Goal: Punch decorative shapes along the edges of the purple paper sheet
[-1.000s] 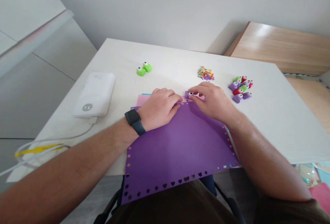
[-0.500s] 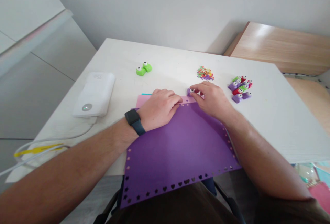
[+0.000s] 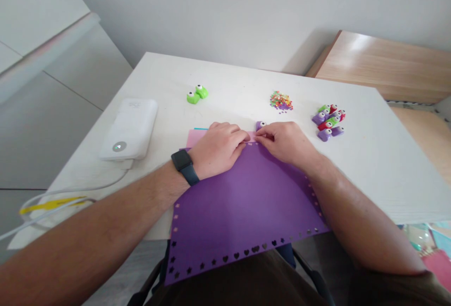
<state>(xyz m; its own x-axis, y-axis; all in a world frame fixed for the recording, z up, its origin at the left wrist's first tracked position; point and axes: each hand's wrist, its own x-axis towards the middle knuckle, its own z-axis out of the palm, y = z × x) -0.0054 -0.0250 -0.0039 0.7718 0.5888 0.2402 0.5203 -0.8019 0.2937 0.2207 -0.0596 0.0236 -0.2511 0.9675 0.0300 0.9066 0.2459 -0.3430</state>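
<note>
A sheet of purple paper (image 3: 246,193) lies before me, star and heart holes along its edges. My left hand (image 3: 223,148), with a dark watch (image 3: 182,160) on the wrist, rests on the top edge of the sheet with its fingers bent and pressed to it. Beside it, my right hand (image 3: 285,141) pinches thumb and forefinger together over the strip of pink paper (image 3: 195,137) that shows behind the purple sheet. What the pinch holds is hidden. Just beyond those fingertips stands a small purple craft punch (image 3: 260,125), apart from the grip.
Two green craft punches (image 3: 197,94) stand at the back. A pile of coloured confetti (image 3: 281,101) lies behind my right hand, and several purple, red and green punches (image 3: 329,121) cluster to its right. A white power bank (image 3: 129,129) with a cable lies left on the white table (image 3: 373,174).
My right hand has let go of the purple punch and come down slightly toward me, onto the pink strip. The punch now stands behind the fingers. My left hand stays put.
</note>
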